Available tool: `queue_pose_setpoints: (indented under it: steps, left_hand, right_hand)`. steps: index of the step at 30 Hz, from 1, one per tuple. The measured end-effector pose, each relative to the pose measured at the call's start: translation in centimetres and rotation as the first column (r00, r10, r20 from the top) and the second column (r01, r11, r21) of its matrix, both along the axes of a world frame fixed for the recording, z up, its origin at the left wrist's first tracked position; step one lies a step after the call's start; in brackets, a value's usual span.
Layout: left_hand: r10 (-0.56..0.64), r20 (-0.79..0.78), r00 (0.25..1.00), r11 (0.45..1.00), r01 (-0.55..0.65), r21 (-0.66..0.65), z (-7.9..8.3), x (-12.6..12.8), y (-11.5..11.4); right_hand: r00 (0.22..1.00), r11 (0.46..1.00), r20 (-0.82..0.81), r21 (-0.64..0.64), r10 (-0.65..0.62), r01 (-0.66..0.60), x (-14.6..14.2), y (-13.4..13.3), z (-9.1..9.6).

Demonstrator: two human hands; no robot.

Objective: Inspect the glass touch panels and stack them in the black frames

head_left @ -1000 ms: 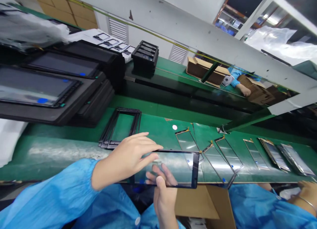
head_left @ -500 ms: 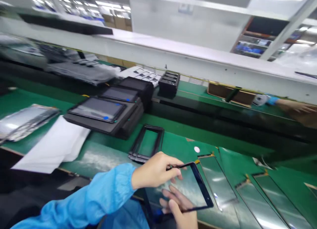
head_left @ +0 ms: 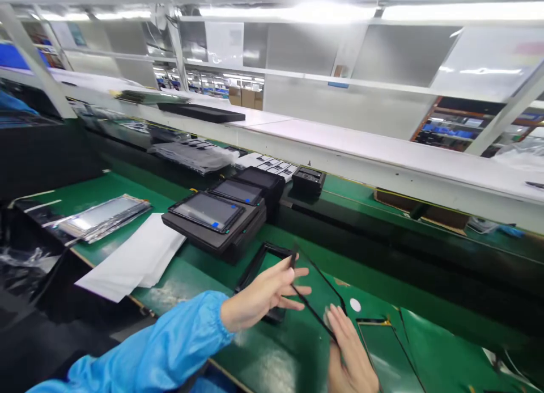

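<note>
Black-edged thin panel [head_left: 314, 314] slants right of the screen-topped foam stack [head_left: 199, 234], left hand [head_left: 267, 294] pinching one end, right hand [head_left: 351, 353] at the other, its grip unclear. Probably light, stiff and fragile; best held by opposite edges.

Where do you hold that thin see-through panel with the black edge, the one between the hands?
Probably the black edge of the see-through panel, at its two ends, one hand from the left, one from the right. It's thin, flat and tilted, with the left hand and right hand at opposite ends; that grip should keep the middle untouched.
</note>
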State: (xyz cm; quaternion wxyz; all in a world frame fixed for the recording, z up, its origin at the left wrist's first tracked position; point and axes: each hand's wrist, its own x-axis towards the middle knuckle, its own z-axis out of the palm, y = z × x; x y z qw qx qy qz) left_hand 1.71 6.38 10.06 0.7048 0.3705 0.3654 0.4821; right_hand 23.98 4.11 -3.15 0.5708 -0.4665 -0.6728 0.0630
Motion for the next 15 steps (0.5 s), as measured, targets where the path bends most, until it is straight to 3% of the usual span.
queue_pose_setpoints:
  steps: [3,7,12,15]
  left_hand:
    - [0.096,-0.134,0.986,0.994,-0.102,-0.034,1.1,-1.4,1.3]
    - [0.405,-0.222,0.887,0.914,-0.398,0.078,4.0,-6.1,7.8]
    - [0.695,-0.222,0.683,0.719,-0.661,0.216,9.1,-14.5,19.0]
    - [0.777,-0.159,0.609,0.628,-0.732,0.266,10.7,-17.1,23.5]
  right_hand:
    - [0.972,0.988,0.219,0.11,0.087,-0.113,-1.3,2.9,-0.1]
    - [0.987,0.999,0.155,0.014,0.033,-0.035,-2.9,5.1,-2.2]
    - [0.995,0.973,0.046,-0.212,-0.087,0.095,-1.9,6.6,-10.1]
    - [0.991,0.94,0.087,-0.319,-0.101,0.124,-0.8,8.2,-14.8]
